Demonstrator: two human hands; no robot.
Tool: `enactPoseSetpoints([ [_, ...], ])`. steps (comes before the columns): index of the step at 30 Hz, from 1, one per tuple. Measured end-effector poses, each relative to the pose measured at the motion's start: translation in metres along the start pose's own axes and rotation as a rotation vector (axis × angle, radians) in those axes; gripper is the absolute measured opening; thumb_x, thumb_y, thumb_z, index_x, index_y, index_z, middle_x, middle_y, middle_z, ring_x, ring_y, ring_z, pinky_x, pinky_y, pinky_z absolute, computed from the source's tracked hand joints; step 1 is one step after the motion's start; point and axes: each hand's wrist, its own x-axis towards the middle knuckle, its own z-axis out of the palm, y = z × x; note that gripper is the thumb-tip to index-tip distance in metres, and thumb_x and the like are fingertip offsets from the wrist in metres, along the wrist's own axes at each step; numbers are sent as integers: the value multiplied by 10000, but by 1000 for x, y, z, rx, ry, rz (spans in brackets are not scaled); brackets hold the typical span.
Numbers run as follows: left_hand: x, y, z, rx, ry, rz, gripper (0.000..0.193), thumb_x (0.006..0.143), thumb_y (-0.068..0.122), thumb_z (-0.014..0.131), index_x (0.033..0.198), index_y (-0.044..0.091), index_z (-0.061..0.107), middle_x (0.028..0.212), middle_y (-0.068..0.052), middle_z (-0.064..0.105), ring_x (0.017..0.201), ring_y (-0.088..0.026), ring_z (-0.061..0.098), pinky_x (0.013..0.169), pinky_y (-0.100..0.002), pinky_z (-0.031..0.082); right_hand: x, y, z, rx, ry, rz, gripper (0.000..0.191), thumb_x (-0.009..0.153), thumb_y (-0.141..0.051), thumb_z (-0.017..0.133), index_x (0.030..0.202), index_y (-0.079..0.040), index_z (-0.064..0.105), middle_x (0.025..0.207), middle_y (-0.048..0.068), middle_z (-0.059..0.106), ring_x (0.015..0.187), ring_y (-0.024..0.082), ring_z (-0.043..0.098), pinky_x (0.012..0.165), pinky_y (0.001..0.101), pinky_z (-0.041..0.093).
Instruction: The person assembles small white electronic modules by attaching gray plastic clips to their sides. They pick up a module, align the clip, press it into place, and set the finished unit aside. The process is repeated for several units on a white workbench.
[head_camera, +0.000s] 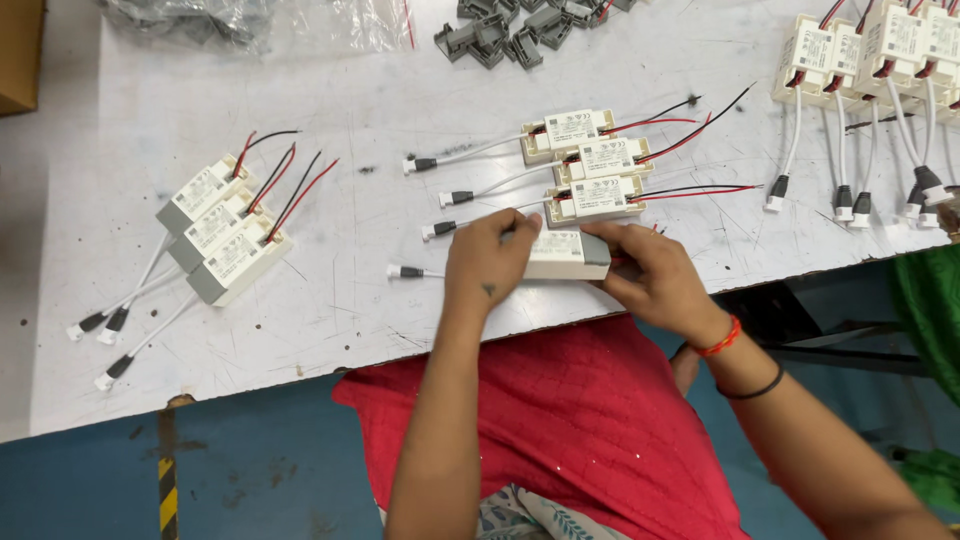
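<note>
A white worktable (400, 90), scuffed and marked, carries everything. At its near edge both hands close on one white driver box (556, 254) that lies flat on the table: the left hand (487, 258) grips its left end with fingers curled over the top, the right hand (648, 275) clamps its grey end cap (596, 251). Just behind it three matching boxes (590, 160) lie in a staggered row with red and black leads. Three capped boxes (222, 236) sit well apart to the left, more boxes (880, 45) at far right, loose grey caps (500, 35) at the back.
</note>
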Motion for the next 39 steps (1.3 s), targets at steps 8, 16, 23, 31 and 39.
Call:
enactPoseSetpoints([
  [8,12,19,-8,73,-191,-282,405,842,361,528,956,92,809,669,-132,757,531,-230,728,686,-358,586,-6,-8,10,-275,207,-272,490,766,-77,809,1240,-70,687,1192,130,663,986,257,672,813,362,580],
  [16,-9,18,-2,220,-63,-5,480,947,519,532,958,129,811,844,-65,764,765,-211,727,759,-375,562,-8,-4,7,-231,284,-390,533,753,-170,883,1210,-15,658,1203,131,646,1082,319,641,911,411,544],
  [23,-46,0,19,354,172,871,420,941,382,727,1294,154,712,1275,-9,677,1218,-211,627,1175,-489,381,-13,4,6,-150,163,-217,474,784,-77,816,1230,-13,669,1174,128,668,967,257,690,801,345,576],
  [31,-42,-8,29,399,193,951,354,971,350,711,1181,67,688,1138,-51,691,1046,-204,655,1164,-498,393,-12,7,4,-254,149,-382,479,750,-120,823,1149,3,587,1078,170,606,954,361,609,818,436,529],
  [39,-39,-11,28,433,177,1056,348,983,309,691,1150,4,693,1099,-115,702,988,-260,644,1007,-397,496,-10,11,4,-380,136,-438,430,734,-169,775,1083,6,596,982,143,592,901,349,577,795,447,509],
])
